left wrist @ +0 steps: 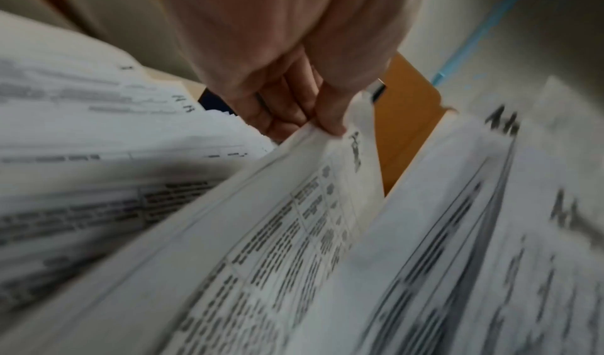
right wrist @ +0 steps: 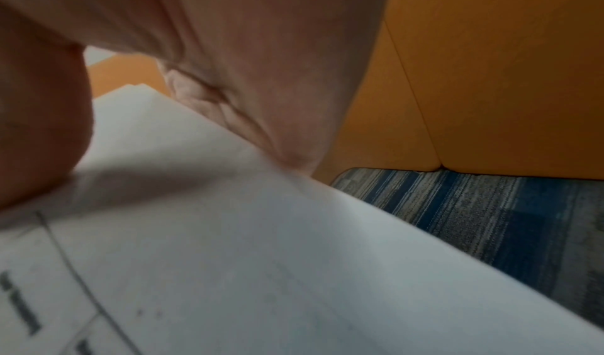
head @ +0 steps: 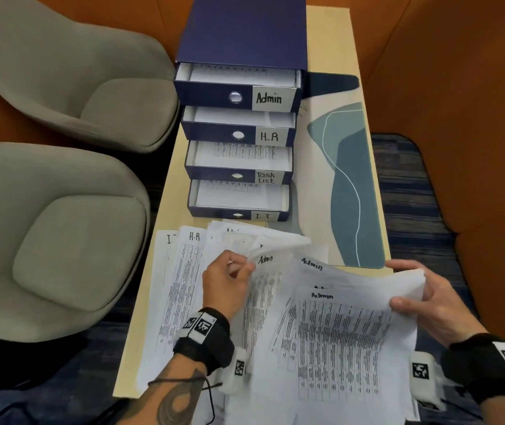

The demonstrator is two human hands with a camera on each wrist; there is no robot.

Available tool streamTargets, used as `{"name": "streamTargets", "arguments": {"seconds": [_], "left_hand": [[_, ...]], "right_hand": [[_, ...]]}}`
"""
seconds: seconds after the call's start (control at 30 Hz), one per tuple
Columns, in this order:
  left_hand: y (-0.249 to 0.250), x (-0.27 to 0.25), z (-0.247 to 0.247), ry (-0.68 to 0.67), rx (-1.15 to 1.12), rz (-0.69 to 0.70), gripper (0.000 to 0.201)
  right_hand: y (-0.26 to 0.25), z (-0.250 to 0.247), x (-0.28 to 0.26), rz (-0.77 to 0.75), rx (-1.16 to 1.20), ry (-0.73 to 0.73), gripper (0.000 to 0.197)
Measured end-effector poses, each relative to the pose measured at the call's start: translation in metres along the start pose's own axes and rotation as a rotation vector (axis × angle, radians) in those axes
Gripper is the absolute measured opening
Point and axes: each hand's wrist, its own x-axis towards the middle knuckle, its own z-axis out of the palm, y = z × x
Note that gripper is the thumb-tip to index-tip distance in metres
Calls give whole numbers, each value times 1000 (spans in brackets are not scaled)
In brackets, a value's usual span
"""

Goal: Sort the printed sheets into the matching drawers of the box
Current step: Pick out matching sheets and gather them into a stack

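Both hands hold printed white paper sheets marked "Admin" above the near end of the light wooden desk (head: 331, 41).

Left hand (head: 228, 285), thumb and fingers curled, pinches the top edge of one lifted Admin sheet (head: 263, 289). Right hand (head: 429, 297) grips the right edge of the Admin stack (head: 346, 342), thumb on top. The dark blue four-drawer box (head: 242, 35) stands farther back, drawers open.

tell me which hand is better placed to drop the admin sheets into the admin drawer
Probably the right hand: it already grips the stack of Admin sheets by its edge. The left hand only pinches one sheet's corner. The Admin drawer is open.
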Motion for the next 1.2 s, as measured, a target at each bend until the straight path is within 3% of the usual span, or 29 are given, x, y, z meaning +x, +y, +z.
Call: {"name": "streamTargets", "arguments": {"seconds": [0.2, 0.3, 0.4, 0.47, 0.53, 0.63, 0.7, 0.77, 0.83, 0.9, 1.03, 1.1, 1.2], "left_hand": [[23, -3, 1, -160, -404, -138, 52], [23, 3, 2, -378, -575, -161, 53], [22, 4, 0, -616, -756, -196, 68], [21, 4, -2, -676, -778, -199, 82], [20, 5, -5, -651, -766, -190, 69], [21, 6, -8, -447, -704, -169, 42], [21, 6, -8, -317, -598, -118, 47], [22, 5, -6, -220, -465, -7, 46], [23, 3, -4, -157, -296, 164, 30], [21, 3, -2, -141, -197, 240, 20], [29, 1, -7, -209, -149, 203, 22], [33, -3, -14, -390, -197, 215, 17], [30, -9, -15, -633, -33, 282, 35]], "right_hand": [[2, 14, 11, -53, -115, 3, 59], [10, 22, 32, -113, -117, -8, 27], [15, 33, 47, -112, 68, -51, 33], [11, 44, 48, -102, 134, -88, 44], [8, 47, 45, -127, 103, -31, 57], [10, 37, 32, -172, 46, 107, 70], [11, 28, 21, -226, -43, 165, 56], [9, 21, 13, -263, -66, 175, 34], [9, 16, 8, -298, -67, 159, 45], [7, 13, 6, -324, -73, 141, 59], [0, 9, 2, -325, -100, 89, 58], [-5, 13, 3, -296, -111, 110, 43], [-6, 23, 8, -267, -106, 144, 12]]}}
